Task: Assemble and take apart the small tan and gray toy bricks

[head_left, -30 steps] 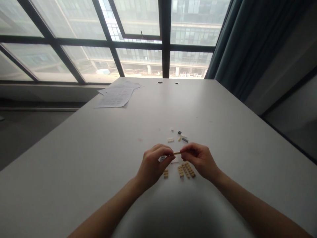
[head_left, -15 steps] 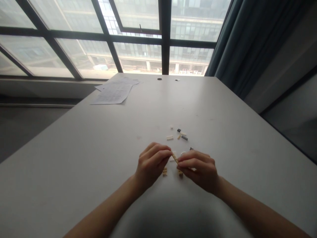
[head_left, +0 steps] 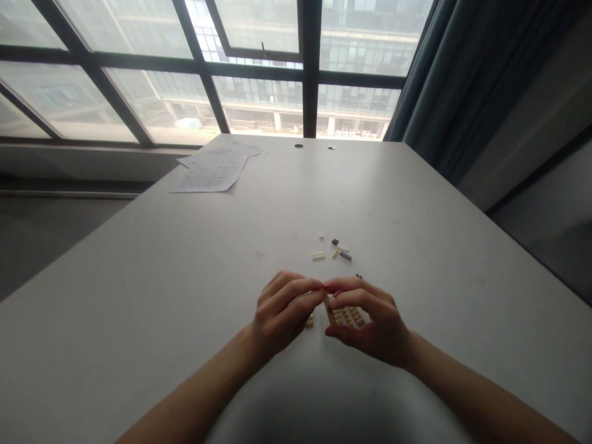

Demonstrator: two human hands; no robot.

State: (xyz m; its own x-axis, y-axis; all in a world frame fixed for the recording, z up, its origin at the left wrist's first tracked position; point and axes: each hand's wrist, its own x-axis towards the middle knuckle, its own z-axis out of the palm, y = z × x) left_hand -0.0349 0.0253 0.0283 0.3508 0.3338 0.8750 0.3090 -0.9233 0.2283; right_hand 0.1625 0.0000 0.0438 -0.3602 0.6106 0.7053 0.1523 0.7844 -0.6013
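My left hand (head_left: pixel 284 311) and my right hand (head_left: pixel 370 314) meet low over the table. Between them a narrow tan building brick (head_left: pixel 329 313) is held on end. The left fingertips pinch its far upper end. My right thumb and fingers close round its near and far ends. Under the right hand's arched fingers lie tan studded bricks (head_left: pixel 349 317); whether they are joined to the held one I cannot tell. A small tan studded brick (head_left: pixel 309 322) rests on the table, partly covered by the left hand.
Past the hands lie a white studded brick (head_left: pixel 317 256), a dark grey brick (head_left: pixel 345 256), a black brick (head_left: pixel 335 242), a small yellowish brick (head_left: pixel 335 253) and a tiny white piece (head_left: pixel 321 237). Paper sheets (head_left: pixel 215 169) cover the white table's (head_left: pixel 148 277) far left part.
The tan brick has turned from slanting to more upright. My right thumb has dropped away from the fingers, widening that grasp, and the fingertips of both hands have come together.
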